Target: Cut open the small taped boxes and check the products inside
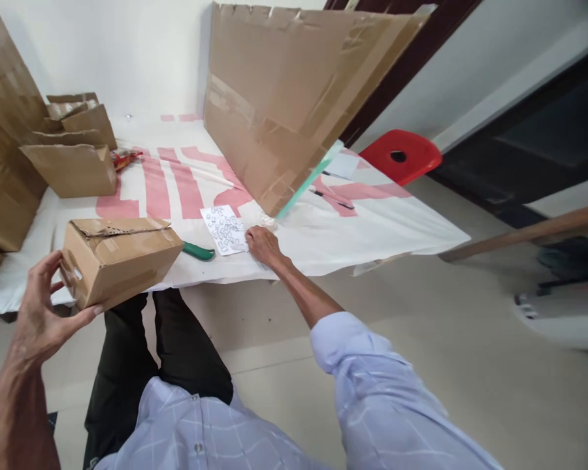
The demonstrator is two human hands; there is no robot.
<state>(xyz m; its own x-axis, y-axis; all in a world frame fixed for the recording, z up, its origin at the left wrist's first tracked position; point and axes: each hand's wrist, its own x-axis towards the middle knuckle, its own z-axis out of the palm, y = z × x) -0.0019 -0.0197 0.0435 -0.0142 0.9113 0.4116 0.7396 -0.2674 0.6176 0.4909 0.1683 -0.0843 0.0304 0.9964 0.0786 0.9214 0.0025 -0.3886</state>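
My left hand [42, 307] grips the near end of a small brown cardboard box [120, 258] that rests on the front edge of the table. My right hand [262, 245] reaches out to the table and rests beside a white printed sheet [225, 230], fingers curled at its right edge; whether they pinch it I cannot make out. A green-handled tool [198, 251] lies between the box and the sheet.
The table wears a white cover with pink stripes [166, 189]. A large cardboard panel [284, 98] leans upright behind the sheet. Open cardboard boxes [73, 163] sit at the back left. A red stool [400, 155] stands beyond the table's right end.
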